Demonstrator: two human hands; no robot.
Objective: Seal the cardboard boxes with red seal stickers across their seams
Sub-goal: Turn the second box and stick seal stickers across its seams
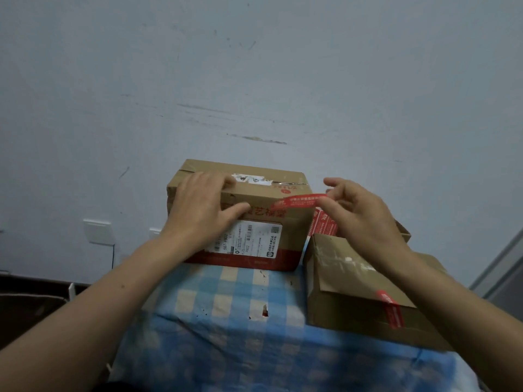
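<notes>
The right hand (365,213) is pinching one end of a red seal sticker (297,201) between thumb and fingertip, the other fingers fanned out loose. The strip is stretching leftward, and its far end is sitting on the front upper edge of the big cardboard box (240,216); it's got white print on it, too small to read. The left hand (203,210) is lying flat and spread over the box's top-left corner, thumb down the front face, gripping nothing, just pressing. That box is standing on a blue-and-cream checked cloth (226,321), with a white shipping label (249,239) on the front showing "507-P602", barcodes and a QR code, red Chinese characters above it and a red band along the bottom. A torn white label is running along the top seam. Just beside it on the right, a smaller box (353,292) is lying with a red sticker (392,309) already across its flap edge. More red stickers (325,224) are showing between the two boxes.
</notes>
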